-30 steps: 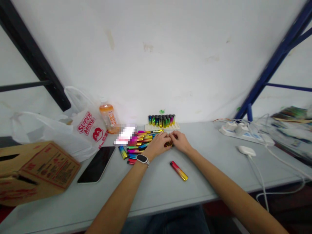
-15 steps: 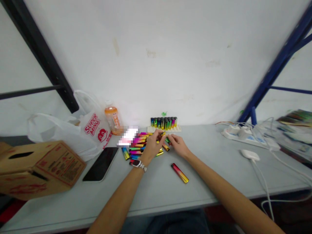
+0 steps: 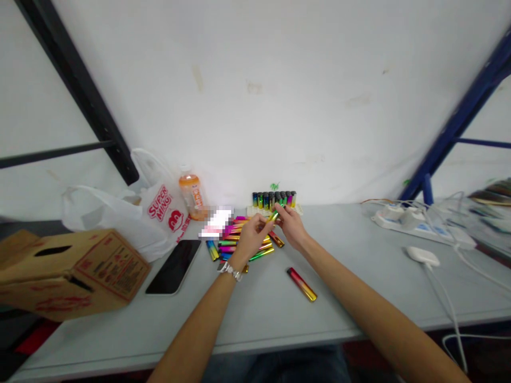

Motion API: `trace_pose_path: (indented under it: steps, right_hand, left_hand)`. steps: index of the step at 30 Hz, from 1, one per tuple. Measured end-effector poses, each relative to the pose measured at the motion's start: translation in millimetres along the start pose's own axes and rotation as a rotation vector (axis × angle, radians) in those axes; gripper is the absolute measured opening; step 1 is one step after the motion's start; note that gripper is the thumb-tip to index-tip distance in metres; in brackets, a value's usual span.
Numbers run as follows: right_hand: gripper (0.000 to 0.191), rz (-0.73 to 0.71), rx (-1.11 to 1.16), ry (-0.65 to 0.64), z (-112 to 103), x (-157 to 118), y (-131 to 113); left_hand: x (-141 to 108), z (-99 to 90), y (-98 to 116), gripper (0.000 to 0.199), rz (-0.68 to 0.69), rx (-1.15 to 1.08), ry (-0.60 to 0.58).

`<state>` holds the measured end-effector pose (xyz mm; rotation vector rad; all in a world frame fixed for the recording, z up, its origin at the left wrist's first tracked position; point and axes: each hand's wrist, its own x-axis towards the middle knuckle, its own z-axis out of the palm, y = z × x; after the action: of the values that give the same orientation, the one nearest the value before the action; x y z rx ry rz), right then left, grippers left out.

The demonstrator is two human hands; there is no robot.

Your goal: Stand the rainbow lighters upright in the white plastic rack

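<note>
A green and gold lighter is held up between my two hands. The fingers of my left hand are closed at its lower end, while my right hand pinches its upper end. Under and beside my left hand lies a loose pile of shiny, many-coloured lighters, partly hidden by the hand and wrist. Behind my hands, several lighters stand upright in rows on a pale holder. A single red and gold lighter lies nearer the table's front edge.
Left of the pile are a black-screened phone, a blurred-out bright patch, an orange drink bottle, a white plastic bag and a cardboard box. On the right lie a power strip and a white charger with cables.
The lighter between my hands has come up into clearer view, and my right hand has risen a little towards the holder. The whole view has shifted slightly. The red and gold lighter stays put.
</note>
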<state>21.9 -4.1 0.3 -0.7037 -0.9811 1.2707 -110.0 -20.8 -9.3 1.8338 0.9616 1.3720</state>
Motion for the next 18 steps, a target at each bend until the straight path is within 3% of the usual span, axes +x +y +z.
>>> trace_pose_path:
  steps: [2,5,11,18]
  right_hand:
    - [0.042,-0.02,0.057,0.045,5.1,-0.7,1.1]
    - [0.043,-0.012,0.021,0.091,0.5,-8.0,0.8]
    - [0.052,0.239,-0.162,0.136,-16.7,-23.6,3.2]
    - [0.042,0.138,-0.252,0.2,-9.4,-19.7,12.8]
  left_hand:
    - [-2.3,-2.2,2.0,0.026,0.062,0.229,-0.071]
    - [-4.6,-3.3,5.6,0.023,0.123,0.394,-0.075]
    - [-4.9,2.7,3.8,0.03,0.161,0.429,-0.076]
    - [-5.9,7.7,1.7,0.034,0.145,0.436,-0.109]
